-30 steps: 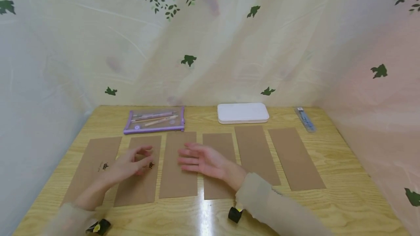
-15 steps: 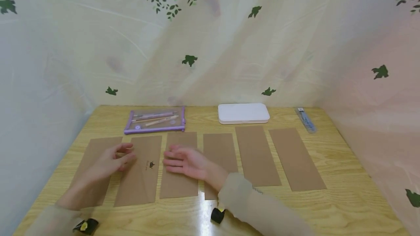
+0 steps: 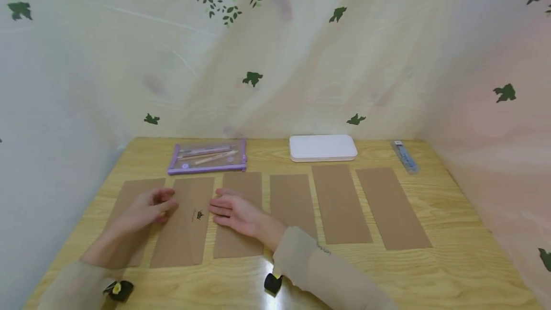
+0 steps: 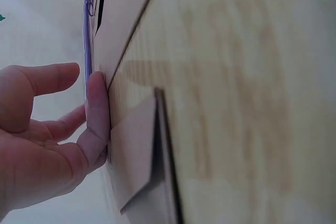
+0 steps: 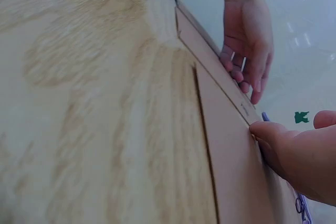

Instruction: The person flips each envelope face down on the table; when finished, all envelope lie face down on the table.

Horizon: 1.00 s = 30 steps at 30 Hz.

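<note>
The crown-printed brown envelope (image 3: 185,238), second from left in a row of six on the bench (image 3: 344,279), lies between the left hand (image 3: 139,212) — fingers loosely bent, parted — and the right hand (image 3: 236,213), fingers nearly straight, both holding nothing, with a purple-edged pouch (image 3: 206,156) and white case (image 3: 323,148) beyond.

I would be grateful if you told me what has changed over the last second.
The left hand moved left, away from the crown mark; the right hand also moved left, to beside the right edge of that marked brown piece. Nothing was visibly gripped or released. The purple-edged pouch, white case and blue packet stayed put.
</note>
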{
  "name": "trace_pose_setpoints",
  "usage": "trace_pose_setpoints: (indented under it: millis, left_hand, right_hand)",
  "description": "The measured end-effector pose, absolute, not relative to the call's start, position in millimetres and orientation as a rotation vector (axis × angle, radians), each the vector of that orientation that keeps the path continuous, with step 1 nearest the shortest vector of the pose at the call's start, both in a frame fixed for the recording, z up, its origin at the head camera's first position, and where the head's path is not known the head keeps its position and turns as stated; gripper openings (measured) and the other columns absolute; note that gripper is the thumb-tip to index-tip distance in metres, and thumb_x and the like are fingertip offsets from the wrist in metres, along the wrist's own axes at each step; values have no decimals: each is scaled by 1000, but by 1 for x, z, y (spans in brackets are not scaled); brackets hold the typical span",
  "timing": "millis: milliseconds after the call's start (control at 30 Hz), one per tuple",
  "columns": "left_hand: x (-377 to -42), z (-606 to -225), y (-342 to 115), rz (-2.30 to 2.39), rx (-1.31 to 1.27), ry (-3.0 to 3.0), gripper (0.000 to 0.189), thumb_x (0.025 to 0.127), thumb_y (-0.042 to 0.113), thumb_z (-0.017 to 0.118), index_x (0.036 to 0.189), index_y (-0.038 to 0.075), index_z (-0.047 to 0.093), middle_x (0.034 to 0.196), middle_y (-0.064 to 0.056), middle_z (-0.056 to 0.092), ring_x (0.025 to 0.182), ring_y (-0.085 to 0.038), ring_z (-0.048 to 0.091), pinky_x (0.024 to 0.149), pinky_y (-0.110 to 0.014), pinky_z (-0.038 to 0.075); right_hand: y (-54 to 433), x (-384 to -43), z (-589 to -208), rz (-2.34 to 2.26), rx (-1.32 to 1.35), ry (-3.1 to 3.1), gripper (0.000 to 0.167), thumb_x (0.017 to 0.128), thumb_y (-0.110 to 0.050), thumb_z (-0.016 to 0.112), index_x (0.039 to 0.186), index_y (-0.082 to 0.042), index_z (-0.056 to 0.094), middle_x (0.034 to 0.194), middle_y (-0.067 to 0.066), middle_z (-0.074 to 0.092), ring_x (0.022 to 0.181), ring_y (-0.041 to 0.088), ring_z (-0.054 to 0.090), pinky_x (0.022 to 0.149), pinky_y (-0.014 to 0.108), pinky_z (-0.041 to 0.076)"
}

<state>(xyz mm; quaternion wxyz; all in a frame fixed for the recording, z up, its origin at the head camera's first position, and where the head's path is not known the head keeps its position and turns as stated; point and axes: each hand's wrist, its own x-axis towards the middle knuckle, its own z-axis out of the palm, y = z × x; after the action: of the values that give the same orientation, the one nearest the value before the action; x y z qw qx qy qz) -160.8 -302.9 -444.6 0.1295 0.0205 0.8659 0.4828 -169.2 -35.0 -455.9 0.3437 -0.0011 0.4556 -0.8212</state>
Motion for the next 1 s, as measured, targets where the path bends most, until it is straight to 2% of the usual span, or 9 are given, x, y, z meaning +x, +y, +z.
trace_pose_setpoints:
  millis: [233, 533, 800, 1000]
  left_hand:
    - [-165, -445, -304, 1363, 17, 2510, 70, 102, 15, 63, 144, -25, 24, 120, -31, 52, 97, -26, 60, 73, -31, 61]
    - [-164, -446, -298, 1310, 90, 2543, 69, 101, 20, 65, 145, -21, 31, 121, -30, 53, 97, -26, 62, 74, -29, 60]
    - [-160, -445, -296, 1320, 73, 2524, 66, 102, 16, 63, 144, -23, 30, 121, -32, 51, 101, -30, 59, 73, -30, 60]
    - [-162, -444, -298, 1303, 41, 2520, 69, 103, 20, 63, 147, -20, 28, 123, -30, 50, 103, -28, 57, 74, -29, 60]
  right_hand:
    - [-40, -168, -460, -2147, 22, 1193, 53, 102, -3, 47, 152, 6, 30, 151, 33, 38, 142, 45, 36, 117, 57, 30]
    - [-34, -165, -458, -2157, 25, 1197, 57, 101, 1, 47, 154, 7, 28, 153, 34, 35, 143, 45, 33, 118, 57, 27]
    - [-32, -160, -458, -2134, 2, 1196, 54, 102, -2, 47, 152, 8, 29, 152, 33, 36, 143, 45, 34, 117, 57, 30]
    - [-34, -162, -457, -2148, 10, 1185, 58, 103, -4, 47, 155, 8, 24, 152, 34, 35, 143, 45, 33, 117, 57, 30]
